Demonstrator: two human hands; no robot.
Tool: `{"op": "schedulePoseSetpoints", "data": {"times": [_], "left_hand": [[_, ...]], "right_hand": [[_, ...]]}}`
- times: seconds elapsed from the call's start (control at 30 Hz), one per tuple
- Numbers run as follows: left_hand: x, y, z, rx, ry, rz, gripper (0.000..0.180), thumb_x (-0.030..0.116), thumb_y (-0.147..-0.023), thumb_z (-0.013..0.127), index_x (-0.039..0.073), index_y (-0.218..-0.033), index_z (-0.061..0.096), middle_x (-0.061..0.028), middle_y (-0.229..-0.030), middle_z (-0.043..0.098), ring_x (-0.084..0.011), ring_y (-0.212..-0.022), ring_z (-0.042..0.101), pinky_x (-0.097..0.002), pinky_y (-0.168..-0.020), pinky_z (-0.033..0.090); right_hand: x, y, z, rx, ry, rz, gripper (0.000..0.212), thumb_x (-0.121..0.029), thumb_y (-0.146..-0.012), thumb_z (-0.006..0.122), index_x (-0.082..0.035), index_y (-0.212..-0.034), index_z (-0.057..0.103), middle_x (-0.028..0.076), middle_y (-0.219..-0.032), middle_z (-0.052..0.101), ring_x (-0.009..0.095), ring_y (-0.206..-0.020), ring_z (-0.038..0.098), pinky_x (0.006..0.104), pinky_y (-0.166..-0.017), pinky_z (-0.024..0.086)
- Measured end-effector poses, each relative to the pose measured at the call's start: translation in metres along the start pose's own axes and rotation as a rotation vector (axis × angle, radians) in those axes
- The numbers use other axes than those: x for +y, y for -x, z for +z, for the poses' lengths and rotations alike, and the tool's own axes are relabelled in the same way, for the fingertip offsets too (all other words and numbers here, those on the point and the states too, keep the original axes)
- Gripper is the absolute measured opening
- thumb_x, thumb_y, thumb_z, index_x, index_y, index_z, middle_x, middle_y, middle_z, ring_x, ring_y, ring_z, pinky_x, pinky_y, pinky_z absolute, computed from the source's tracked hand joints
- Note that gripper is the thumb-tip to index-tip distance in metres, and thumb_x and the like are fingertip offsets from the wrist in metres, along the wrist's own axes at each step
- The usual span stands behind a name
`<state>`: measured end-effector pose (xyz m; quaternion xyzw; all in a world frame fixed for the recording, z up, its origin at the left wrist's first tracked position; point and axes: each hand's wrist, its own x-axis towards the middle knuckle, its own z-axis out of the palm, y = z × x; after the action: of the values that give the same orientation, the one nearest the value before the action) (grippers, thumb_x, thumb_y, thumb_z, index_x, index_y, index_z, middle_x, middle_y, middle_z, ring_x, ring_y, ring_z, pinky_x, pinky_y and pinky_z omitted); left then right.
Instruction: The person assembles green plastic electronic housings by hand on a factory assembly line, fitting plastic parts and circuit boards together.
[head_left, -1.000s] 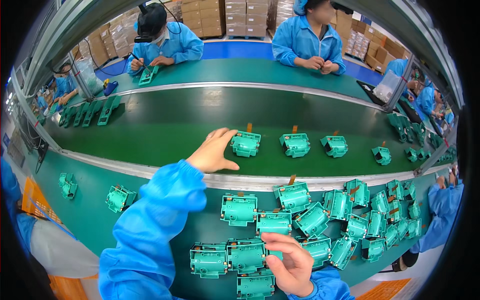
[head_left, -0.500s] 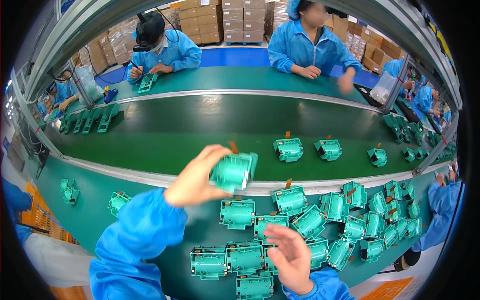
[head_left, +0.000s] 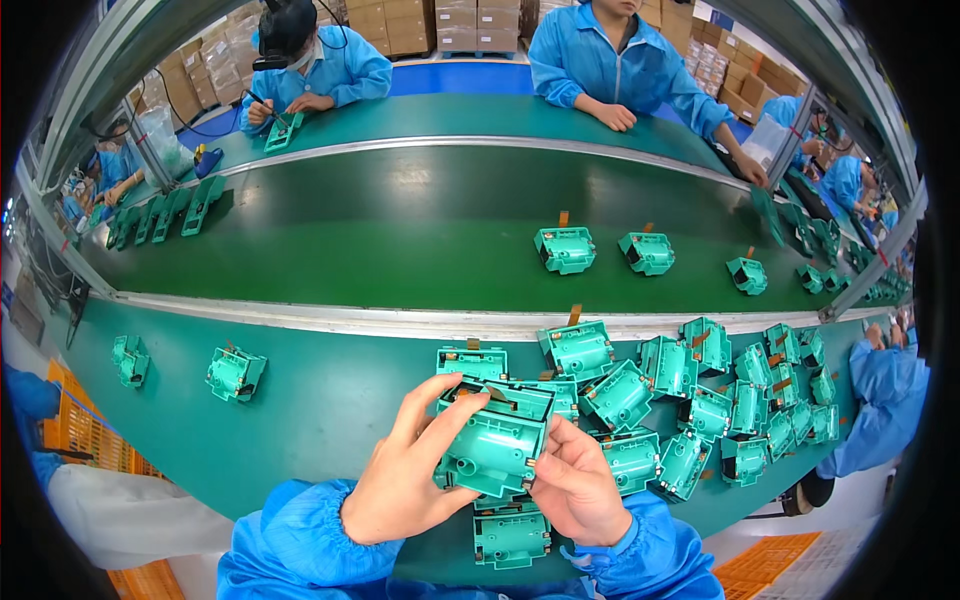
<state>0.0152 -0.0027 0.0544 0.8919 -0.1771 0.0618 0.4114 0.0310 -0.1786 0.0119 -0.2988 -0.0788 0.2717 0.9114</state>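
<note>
Held part: a green plastic housing [head_left: 492, 440], raised above the worktable [head_left: 310, 420] between both hands, its rounded face toward the viewer.
Left hand [head_left: 415, 480]: pinching the housing, thumb at the lower left edge, fingers over the top; a brown strip [head_left: 497, 394] lies just beside a fingertip.
Right hand [head_left: 582, 490]: thumb and fingers pinching the housing's right-hand edge.
Right of the hands: a crowd of similar housings [head_left: 622, 397], variously angled, many touching.
Between the sleeves: a lone lower housing [head_left: 512, 540], partly covered by the held part.
Left of the hands: two outlying housings [head_left: 236, 374], apart from each other.
Beyond the hands: a metal rail [head_left: 350, 319], then a green belt [head_left: 400, 265] bearing more housings to the right.
Far side: two co-workers in blue; the left one holds a pen-like tool [head_left: 262, 104] at a green part [head_left: 284, 132].
</note>
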Motion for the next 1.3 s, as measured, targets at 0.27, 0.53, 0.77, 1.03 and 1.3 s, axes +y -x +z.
{"op": "schedulePoseSetpoints", "data": {"times": [0.27,0.53,0.77,1.03,1.3], "left_hand": [[-0.011,0.006,0.009,0.226,0.187,0.000,0.075,0.007,-0.057,0.074,0.003,-0.121,0.035,-0.0181,-0.122,0.036,-0.0315,-0.101,0.049,-0.0336,-0.074,0.048],[-0.009,0.009,0.007,0.235,0.174,0.085,0.067,0.003,-0.059,0.072,0.004,-0.118,0.040,-0.0189,-0.123,0.036,-0.0317,-0.104,0.047,-0.0340,-0.077,0.045],[-0.022,0.018,0.016,0.232,0.222,0.106,0.087,0.007,-0.057,0.077,0.005,-0.126,0.024,-0.0187,-0.124,0.030,-0.0327,-0.109,0.041,-0.0366,-0.082,0.043],[-0.013,0.014,0.021,0.217,0.469,0.026,0.098,0.020,-0.057,0.079,0.001,-0.129,0.016,-0.0177,-0.126,0.028,-0.0299,-0.115,0.036,-0.0412,-0.089,0.039],[-0.028,0.010,0.008,0.007,1.762,-0.460,0.064,0.031,-0.074,0.056,0.000,-0.124,0.033,-0.0153,-0.123,0.041,-0.0321,-0.107,0.045,-0.0436,-0.090,0.037]], "right_hand": [[0.001,-0.006,-0.006,-0.021,-0.177,0.079,0.039,-0.012,-0.086,0.045,-0.002,-0.123,0.035,0.009,-0.117,0.047,0.019,-0.108,0.045,0.0361,-0.091,0.035],[0.001,-0.005,-0.009,-0.033,-0.145,0.100,0.041,-0.014,-0.087,0.044,-0.003,-0.125,0.034,0.009,-0.123,0.043,0.022,-0.112,0.043,0.0389,-0.092,0.035],[0.002,-0.003,-0.005,-0.078,-0.044,0.024,0.039,-0.007,-0.086,0.044,-0.001,-0.124,0.036,0.010,-0.122,0.044,0.022,-0.114,0.040,0.0392,-0.094,0.033],[0.010,0.001,-0.002,-0.013,0.189,-0.096,0.036,-0.004,-0.083,0.049,0.003,-0.117,0.042,0.013,-0.114,0.051,0.022,-0.105,0.049,0.0390,-0.091,0.036],[0.009,0.009,-0.001,-0.035,0.995,-0.590,0.058,-0.021,-0.075,0.063,0.009,-0.118,0.039,0.020,-0.108,0.050,0.026,-0.099,0.048,0.0344,-0.084,0.037]]}}
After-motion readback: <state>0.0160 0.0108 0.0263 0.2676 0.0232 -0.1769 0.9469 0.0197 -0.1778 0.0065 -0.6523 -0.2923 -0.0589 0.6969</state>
